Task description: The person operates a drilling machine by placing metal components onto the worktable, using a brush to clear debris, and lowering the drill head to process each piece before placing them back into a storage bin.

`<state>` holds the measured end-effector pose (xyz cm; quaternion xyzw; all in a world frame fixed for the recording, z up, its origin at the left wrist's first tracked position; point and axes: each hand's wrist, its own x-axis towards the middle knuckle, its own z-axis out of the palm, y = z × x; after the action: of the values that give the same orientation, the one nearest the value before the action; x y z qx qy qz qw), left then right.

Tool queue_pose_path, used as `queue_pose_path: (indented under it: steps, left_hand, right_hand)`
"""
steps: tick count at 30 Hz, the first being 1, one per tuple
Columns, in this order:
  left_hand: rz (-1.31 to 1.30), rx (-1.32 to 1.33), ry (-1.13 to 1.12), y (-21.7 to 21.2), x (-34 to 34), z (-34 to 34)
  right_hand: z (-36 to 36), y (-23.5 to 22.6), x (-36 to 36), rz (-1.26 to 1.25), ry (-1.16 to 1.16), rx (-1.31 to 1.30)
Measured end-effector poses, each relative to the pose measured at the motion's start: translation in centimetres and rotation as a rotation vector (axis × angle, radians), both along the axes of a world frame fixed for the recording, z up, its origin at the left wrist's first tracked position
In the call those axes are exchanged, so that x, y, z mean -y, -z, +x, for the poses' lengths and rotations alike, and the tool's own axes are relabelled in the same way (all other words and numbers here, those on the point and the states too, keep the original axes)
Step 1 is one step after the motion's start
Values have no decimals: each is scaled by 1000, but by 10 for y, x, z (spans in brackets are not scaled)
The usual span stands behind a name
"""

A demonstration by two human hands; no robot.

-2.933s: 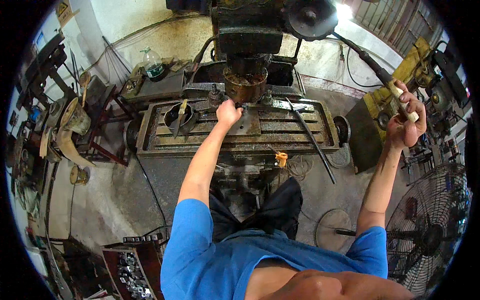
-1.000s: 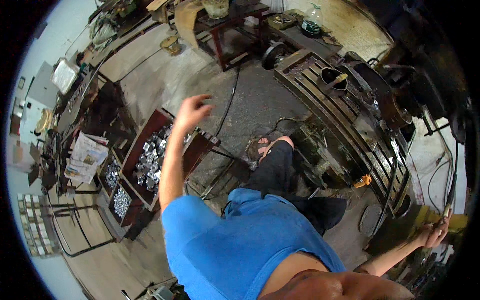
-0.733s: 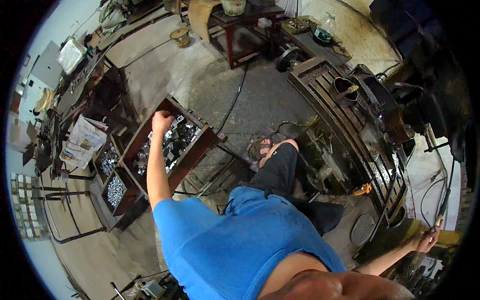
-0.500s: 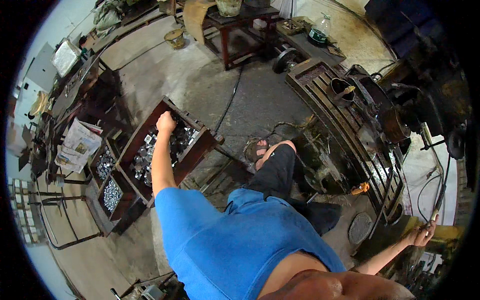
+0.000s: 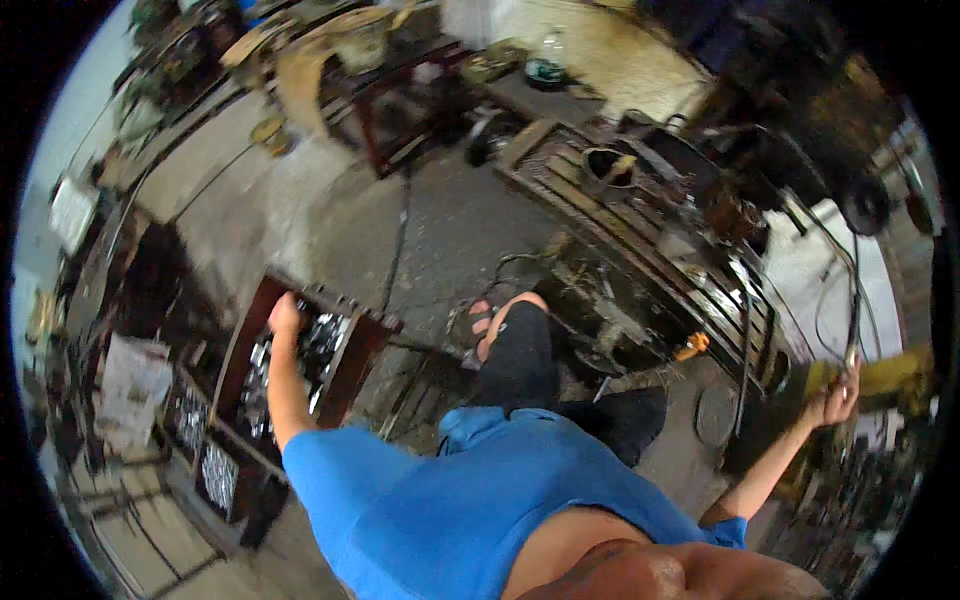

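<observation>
At nine o'clock: left hand (image 5: 284, 313) reaching into brown parts crate (image 5: 352, 360) of shiny metal pieces (image 5: 322, 335); grip cannot be told.
At three o'clock: right hand (image 5: 833, 402) grasping a thin machine lever (image 5: 853, 320).

Slotted machine table (image 5: 640, 235), orange knob (image 5: 692, 346), papers (image 5: 130, 385), concrete floor (image 5: 440, 230).

Since the earliest picture, the left hand (image 5: 284, 312) has left the slotted machine table (image 5: 640, 235) and now reaches down into the brown crate (image 5: 352, 355) of shiny metal parts (image 5: 322, 338). The right hand (image 5: 836, 396) remains raised beyond that table, now near thin cables (image 5: 850, 300).
</observation>
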<state>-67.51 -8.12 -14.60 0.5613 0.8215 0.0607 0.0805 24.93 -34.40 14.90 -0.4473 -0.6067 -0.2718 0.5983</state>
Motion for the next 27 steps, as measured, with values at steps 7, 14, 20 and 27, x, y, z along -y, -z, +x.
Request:
queue_pose_path:
  steps: [7,14,20,27]
  left_hand:
    - [272,127,-73,-36,30,12]
    - [927,1561,-195,-125,53,18]
    - [906,1990,151,-178,13,42]
    - [644,1940,307,-204,-72,153]
  right_hand:
    - [-26,-23,-8,36,-123,-198]
    - [-43,-43,-10,83,-39,-179]
    - [-42,-61,-12,76,-139,-194]
    - [-48,-86,-18,112,-37,-163]
